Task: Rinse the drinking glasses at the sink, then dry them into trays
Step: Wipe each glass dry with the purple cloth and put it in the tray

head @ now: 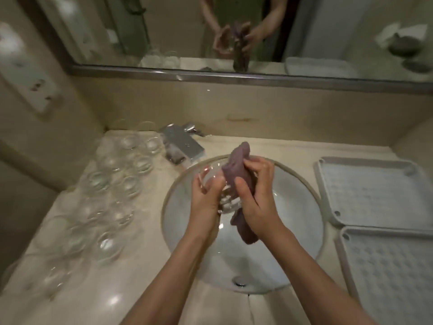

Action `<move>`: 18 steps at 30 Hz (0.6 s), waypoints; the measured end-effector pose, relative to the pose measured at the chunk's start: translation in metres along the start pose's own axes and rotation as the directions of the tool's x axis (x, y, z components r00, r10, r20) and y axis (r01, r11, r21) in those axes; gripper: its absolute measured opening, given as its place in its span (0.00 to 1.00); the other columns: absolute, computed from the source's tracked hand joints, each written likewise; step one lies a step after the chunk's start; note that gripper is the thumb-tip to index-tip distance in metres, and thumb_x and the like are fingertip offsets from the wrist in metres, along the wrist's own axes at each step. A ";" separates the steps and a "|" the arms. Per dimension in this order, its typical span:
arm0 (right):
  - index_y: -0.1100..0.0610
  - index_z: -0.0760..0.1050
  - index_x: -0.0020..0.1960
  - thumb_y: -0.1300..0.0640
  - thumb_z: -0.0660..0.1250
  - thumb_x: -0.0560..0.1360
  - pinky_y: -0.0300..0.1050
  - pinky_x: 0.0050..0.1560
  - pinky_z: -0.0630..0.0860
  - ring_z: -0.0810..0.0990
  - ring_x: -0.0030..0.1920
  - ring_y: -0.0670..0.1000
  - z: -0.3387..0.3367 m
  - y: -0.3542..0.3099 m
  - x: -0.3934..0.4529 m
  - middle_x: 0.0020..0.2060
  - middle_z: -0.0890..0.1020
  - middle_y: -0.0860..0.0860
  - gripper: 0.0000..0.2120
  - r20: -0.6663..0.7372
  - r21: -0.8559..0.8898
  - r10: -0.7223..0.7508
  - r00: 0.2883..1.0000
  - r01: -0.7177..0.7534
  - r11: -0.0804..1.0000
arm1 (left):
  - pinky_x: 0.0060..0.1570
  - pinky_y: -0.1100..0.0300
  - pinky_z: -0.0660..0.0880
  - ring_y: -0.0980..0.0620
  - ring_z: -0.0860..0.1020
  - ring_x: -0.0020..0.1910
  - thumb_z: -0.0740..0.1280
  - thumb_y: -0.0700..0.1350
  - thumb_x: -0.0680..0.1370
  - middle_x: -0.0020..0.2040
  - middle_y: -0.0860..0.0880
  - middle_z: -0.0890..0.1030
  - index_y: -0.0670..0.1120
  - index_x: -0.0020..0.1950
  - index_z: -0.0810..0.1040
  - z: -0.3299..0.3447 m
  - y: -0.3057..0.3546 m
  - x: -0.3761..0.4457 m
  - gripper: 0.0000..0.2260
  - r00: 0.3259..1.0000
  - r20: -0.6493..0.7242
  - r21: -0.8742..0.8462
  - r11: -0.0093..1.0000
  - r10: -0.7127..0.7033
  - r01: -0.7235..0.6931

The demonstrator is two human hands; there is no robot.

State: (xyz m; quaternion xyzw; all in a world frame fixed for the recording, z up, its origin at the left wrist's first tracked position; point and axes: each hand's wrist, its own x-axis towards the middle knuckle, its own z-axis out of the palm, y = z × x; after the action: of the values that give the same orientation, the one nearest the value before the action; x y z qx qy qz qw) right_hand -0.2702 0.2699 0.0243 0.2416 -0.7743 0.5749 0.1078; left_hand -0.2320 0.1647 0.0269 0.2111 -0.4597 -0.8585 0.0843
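Over the round white sink my left hand grips a clear drinking glass lying on its side. My right hand holds a purple cloth bunched against the glass; one end of the cloth sticks up, the other hangs down toward the basin. Several more clear glasses stand crowded on the counter to the left of the sink. Two pale ridged trays lie to the right, a far tray and a near tray, both with nothing on them.
A chrome tap stands behind the sink at its left. A wide mirror runs along the back wall above a beige splashback. The marble counter shows bare in front of the glasses. The drain sits near the basin's front.
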 end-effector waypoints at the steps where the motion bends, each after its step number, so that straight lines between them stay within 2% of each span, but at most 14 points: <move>1: 0.51 0.66 0.64 0.44 0.59 0.78 0.34 0.65 0.64 0.65 0.66 0.41 -0.001 0.007 0.000 0.63 0.64 0.54 0.17 -0.002 0.015 0.014 1.000 -0.014 1.000 | 0.34 0.60 0.76 0.52 0.82 0.40 0.72 0.51 0.69 0.49 0.43 0.81 0.41 0.69 0.65 0.009 -0.012 0.007 0.34 1.000 0.030 0.033 0.999 0.010 -0.011; 2: 0.49 0.65 0.66 0.47 0.58 0.78 0.32 0.66 0.63 0.63 0.69 0.42 -0.003 0.014 -0.001 0.67 0.63 0.53 0.17 -0.001 0.027 0.022 1.000 -0.022 0.999 | 0.38 0.59 0.77 0.51 0.82 0.43 0.70 0.55 0.68 0.52 0.42 0.81 0.40 0.69 0.65 0.015 -0.021 0.014 0.35 0.998 0.049 0.079 0.996 0.038 -0.042; 4: 0.43 0.64 0.70 0.49 0.57 0.78 0.30 0.67 0.61 0.63 0.71 0.42 -0.008 0.029 -0.006 0.70 0.62 0.51 0.20 -0.006 0.053 0.018 1.000 -0.017 0.998 | 0.37 0.63 0.76 0.55 0.81 0.40 0.69 0.56 0.67 0.46 0.47 0.82 0.38 0.68 0.67 0.022 -0.039 0.029 0.35 0.990 0.083 0.123 0.985 0.111 -0.121; 5: 0.42 0.65 0.70 0.50 0.57 0.79 0.29 0.67 0.61 0.64 0.70 0.41 -0.010 0.037 -0.008 0.70 0.63 0.51 0.20 -0.021 0.065 0.022 1.000 -0.021 0.998 | 0.34 0.65 0.75 0.57 0.81 0.37 0.70 0.56 0.66 0.43 0.50 0.82 0.38 0.67 0.67 0.024 -0.049 0.035 0.35 0.986 0.113 0.129 0.982 0.125 -0.140; 7: 0.41 0.66 0.68 0.52 0.59 0.80 0.30 0.66 0.63 0.67 0.67 0.38 -0.012 0.056 -0.007 0.68 0.67 0.50 0.17 -0.100 0.131 0.090 0.991 -0.076 0.988 | 0.34 0.64 0.76 0.56 0.81 0.38 0.71 0.54 0.66 0.42 0.52 0.82 0.39 0.65 0.69 0.024 -0.068 0.046 0.33 0.976 0.180 0.134 0.980 0.124 -0.149; 8: 0.42 0.68 0.66 0.52 0.58 0.80 0.34 0.67 0.66 0.70 0.67 0.40 -0.013 0.067 -0.005 0.66 0.71 0.49 0.15 -0.142 0.216 0.173 0.975 -0.140 0.966 | 0.36 0.62 0.77 0.55 0.82 0.39 0.70 0.51 0.67 0.42 0.52 0.83 0.41 0.63 0.70 0.023 -0.079 0.052 0.28 0.972 0.206 0.133 0.980 0.117 -0.146; 10: 0.44 0.73 0.63 0.49 0.59 0.79 0.48 0.69 0.69 0.74 0.65 0.48 -0.014 0.090 -0.002 0.63 0.77 0.49 0.14 -0.125 0.470 0.371 0.920 -0.274 0.839 | 0.42 0.54 0.79 0.50 0.82 0.44 0.68 0.49 0.68 0.46 0.49 0.83 0.49 0.58 0.71 0.016 -0.102 0.058 0.19 0.964 0.251 0.158 0.978 0.092 -0.134; 11: 0.46 0.74 0.63 0.47 0.60 0.78 0.52 0.69 0.69 0.75 0.65 0.51 -0.013 0.103 -0.003 0.63 0.78 0.51 0.14 -0.095 0.554 0.431 0.897 -0.312 0.772 | 0.46 0.51 0.78 0.49 0.82 0.45 0.68 0.50 0.68 0.48 0.49 0.82 0.52 0.56 0.71 0.011 -0.114 0.060 0.18 0.958 0.270 0.185 0.972 0.093 -0.147; 12: 0.47 0.75 0.63 0.46 0.60 0.77 0.54 0.70 0.68 0.75 0.65 0.52 -0.011 0.113 -0.007 0.64 0.78 0.52 0.16 -0.094 0.575 0.457 0.885 -0.326 0.750 | 0.48 0.53 0.78 0.52 0.82 0.47 0.69 0.51 0.68 0.50 0.50 0.81 0.53 0.57 0.70 0.005 -0.123 0.060 0.19 0.953 0.288 0.211 0.964 0.095 -0.160; 14: 0.48 0.74 0.64 0.45 0.60 0.76 0.53 0.71 0.67 0.74 0.66 0.50 -0.003 0.127 -0.018 0.66 0.76 0.51 0.18 -0.154 0.546 0.466 0.871 -0.318 0.775 | 0.43 0.65 0.76 0.59 0.79 0.48 0.73 0.55 0.66 0.55 0.51 0.76 0.54 0.66 0.65 -0.006 -0.130 0.058 0.31 0.943 0.313 0.305 0.928 0.116 -0.216; 15: 0.50 0.73 0.67 0.45 0.60 0.76 0.52 0.71 0.66 0.73 0.67 0.50 0.000 0.128 -0.023 0.67 0.75 0.51 0.21 -0.190 0.532 0.445 0.875 -0.289 0.796 | 0.40 0.69 0.74 0.60 0.77 0.49 0.74 0.55 0.68 0.57 0.51 0.73 0.54 0.70 0.59 -0.010 -0.132 0.060 0.36 0.935 0.320 0.364 0.892 0.152 -0.269; 17: 0.52 0.68 0.72 0.46 0.58 0.79 0.44 0.72 0.64 0.70 0.69 0.48 0.006 0.127 -0.033 0.70 0.71 0.49 0.23 -0.243 0.440 0.331 0.912 -0.201 0.875 | 0.39 0.68 0.73 0.55 0.76 0.51 0.71 0.52 0.75 0.58 0.48 0.73 0.53 0.71 0.55 -0.015 -0.134 0.063 0.31 0.919 0.308 0.410 0.838 0.244 -0.360; 18: 0.50 0.65 0.73 0.48 0.58 0.81 0.37 0.70 0.63 0.68 0.69 0.46 0.010 0.121 -0.040 0.70 0.68 0.48 0.22 -0.251 0.329 0.230 0.940 -0.141 0.934 | 0.40 0.66 0.74 0.52 0.78 0.52 0.67 0.52 0.77 0.58 0.47 0.74 0.52 0.70 0.57 -0.016 -0.135 0.062 0.27 0.922 0.282 0.374 0.855 0.265 -0.360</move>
State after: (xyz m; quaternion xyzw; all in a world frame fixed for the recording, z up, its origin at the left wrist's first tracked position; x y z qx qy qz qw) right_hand -0.2951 0.2972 -0.0979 0.0951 -0.6715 0.7243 0.1243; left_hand -0.2739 0.2074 -0.1101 0.0499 -0.6678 -0.7322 0.1246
